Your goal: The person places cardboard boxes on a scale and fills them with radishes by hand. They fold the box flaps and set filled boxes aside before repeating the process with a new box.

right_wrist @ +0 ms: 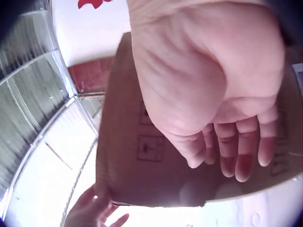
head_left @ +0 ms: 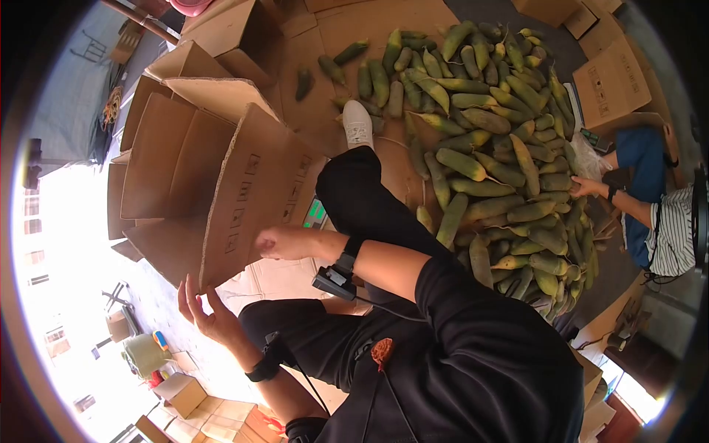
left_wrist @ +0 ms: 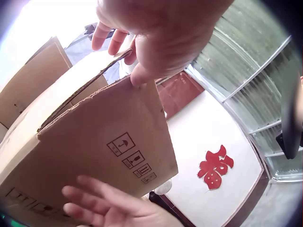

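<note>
A cardboard box [head_left: 247, 199] with printed handling symbols stands tilted in front of me, its flaps raised. My left hand [head_left: 214, 316] is at the box's lower near corner in the head view. In the left wrist view its thumb [left_wrist: 140, 75] lies on one side of the cardboard edge and its fingers on the other, pinching the corner. My right hand [head_left: 286, 242] is beside the printed panel, holding nothing. Its fingers [right_wrist: 244, 156] hang loosely extended over the panel in the right wrist view. A scale's green display [head_left: 315, 213] shows between the box and my knee.
Long green vegetables [head_left: 480, 148] lie in a large heap to the right. Another person [head_left: 635, 199] sits beyond it, one hand at the heap. More cardboard boxes [head_left: 611, 83] stand at the back right. Flattened cardboard [head_left: 214, 421] lies at lower left.
</note>
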`<state>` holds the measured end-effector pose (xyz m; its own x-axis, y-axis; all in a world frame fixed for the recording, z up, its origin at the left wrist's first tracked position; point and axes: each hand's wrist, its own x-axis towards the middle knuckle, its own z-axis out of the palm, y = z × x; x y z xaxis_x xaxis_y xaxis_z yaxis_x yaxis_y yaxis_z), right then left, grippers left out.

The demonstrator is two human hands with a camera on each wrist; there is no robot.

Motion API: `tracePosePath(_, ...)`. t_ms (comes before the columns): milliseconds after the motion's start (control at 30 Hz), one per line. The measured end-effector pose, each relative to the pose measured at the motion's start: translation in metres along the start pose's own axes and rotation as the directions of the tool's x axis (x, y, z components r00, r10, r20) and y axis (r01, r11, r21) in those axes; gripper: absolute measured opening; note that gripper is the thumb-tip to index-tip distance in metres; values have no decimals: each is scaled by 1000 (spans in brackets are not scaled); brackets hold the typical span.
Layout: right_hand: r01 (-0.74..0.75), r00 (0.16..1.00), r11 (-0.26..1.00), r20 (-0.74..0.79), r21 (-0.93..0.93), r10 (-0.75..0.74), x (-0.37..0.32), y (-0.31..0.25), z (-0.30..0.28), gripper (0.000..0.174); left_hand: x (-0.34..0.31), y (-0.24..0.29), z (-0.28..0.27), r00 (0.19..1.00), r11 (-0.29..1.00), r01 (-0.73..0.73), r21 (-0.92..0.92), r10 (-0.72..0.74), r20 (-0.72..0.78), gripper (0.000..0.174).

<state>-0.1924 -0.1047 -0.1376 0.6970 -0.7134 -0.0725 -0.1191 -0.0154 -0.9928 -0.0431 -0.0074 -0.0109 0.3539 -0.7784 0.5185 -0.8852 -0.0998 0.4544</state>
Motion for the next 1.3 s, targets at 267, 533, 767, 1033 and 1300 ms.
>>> tracePosePath(267, 219, 956, 922, -257, 319, -138, -48, -72, -105, 27, 4, -3, 4, 990, 990, -123, 74, 127, -54, 28)
tracePosePath(533, -203, 716, 979, -685, -16, 137, -141, 77, -196, 24, 10, -4, 2, 991, 983, -125, 134, 130, -31, 19)
tracePosePath(767, -650, 757, 515, -540, -559, 368, -294, 241, -172, 20, 13, -13, 2, 1000, 989, 0, 147, 0, 2, 19)
tracePosePath(1033, -866, 500, 452, -356, -214, 789, -345, 231, -89, 20, 16, -16, -1, 998, 985, -58, 162, 55, 26, 22)
tracePosePath(1300, -215, 953, 408, -99, -887, 285, -324, 222, -73, 13, 16, -10, 2, 1000, 980, -9, 199, 10, -7, 20)
